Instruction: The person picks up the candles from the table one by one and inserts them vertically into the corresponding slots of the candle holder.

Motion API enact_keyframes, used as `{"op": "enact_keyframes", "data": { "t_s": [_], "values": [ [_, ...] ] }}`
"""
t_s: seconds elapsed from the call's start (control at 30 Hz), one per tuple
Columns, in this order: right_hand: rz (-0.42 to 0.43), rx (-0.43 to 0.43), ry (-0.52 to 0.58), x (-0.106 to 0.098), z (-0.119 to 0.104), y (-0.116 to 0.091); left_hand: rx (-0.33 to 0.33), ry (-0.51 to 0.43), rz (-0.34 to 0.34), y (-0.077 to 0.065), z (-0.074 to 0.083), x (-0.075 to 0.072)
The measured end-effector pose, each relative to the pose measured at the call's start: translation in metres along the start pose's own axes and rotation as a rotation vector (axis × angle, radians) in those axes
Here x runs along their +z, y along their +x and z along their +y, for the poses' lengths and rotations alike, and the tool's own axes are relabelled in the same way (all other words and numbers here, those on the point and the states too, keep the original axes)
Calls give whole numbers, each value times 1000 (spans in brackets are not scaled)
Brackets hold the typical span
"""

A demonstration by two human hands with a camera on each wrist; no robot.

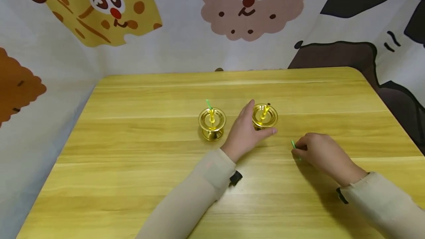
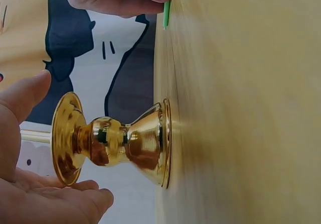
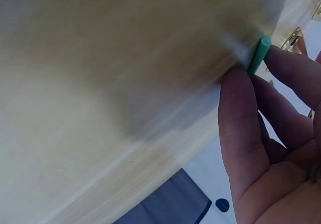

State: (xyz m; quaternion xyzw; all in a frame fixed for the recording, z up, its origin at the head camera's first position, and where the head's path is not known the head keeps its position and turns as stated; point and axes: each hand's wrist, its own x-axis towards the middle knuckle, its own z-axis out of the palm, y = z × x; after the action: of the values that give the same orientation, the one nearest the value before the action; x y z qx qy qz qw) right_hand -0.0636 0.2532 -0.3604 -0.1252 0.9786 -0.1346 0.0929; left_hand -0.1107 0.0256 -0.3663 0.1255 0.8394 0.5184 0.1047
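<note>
Two gold candle holders stand upright on the wooden table. My left hand (image 1: 243, 135) is at the right candle holder (image 1: 271, 120), thumb and fingers spread on either side of its dish. In the left wrist view this holder's base (image 2: 148, 146) rests on the table, and the fingers are not curled round it. From the dish rises a short central spike. To the right, my right hand (image 1: 323, 156) pinches a thin green stick (image 3: 260, 56) between thumb and fingertips, close over the tabletop. The left candle holder (image 1: 213, 134) has a green stick (image 1: 208, 103) leaning up from its centre.
The wooden table (image 1: 132, 180) reaches back to a hanging cloth (image 1: 179, 40) printed with cartoon biscuits. Dark straps show at both sleeve cuffs. The left holder stands just beside my left wrist and hand.
</note>
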Motion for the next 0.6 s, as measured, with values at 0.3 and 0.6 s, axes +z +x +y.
{"op": "enact_keyframes", "data": {
  "t_s": [0.3, 0.6],
  "values": [
    [-25, 6, 20, -3, -3, 1, -19, 51, -19, 8, 0, 2],
    [-66, 13, 33, -5, -5, 2, -20, 101, -30, 7, 1, 2]
  ]
}}
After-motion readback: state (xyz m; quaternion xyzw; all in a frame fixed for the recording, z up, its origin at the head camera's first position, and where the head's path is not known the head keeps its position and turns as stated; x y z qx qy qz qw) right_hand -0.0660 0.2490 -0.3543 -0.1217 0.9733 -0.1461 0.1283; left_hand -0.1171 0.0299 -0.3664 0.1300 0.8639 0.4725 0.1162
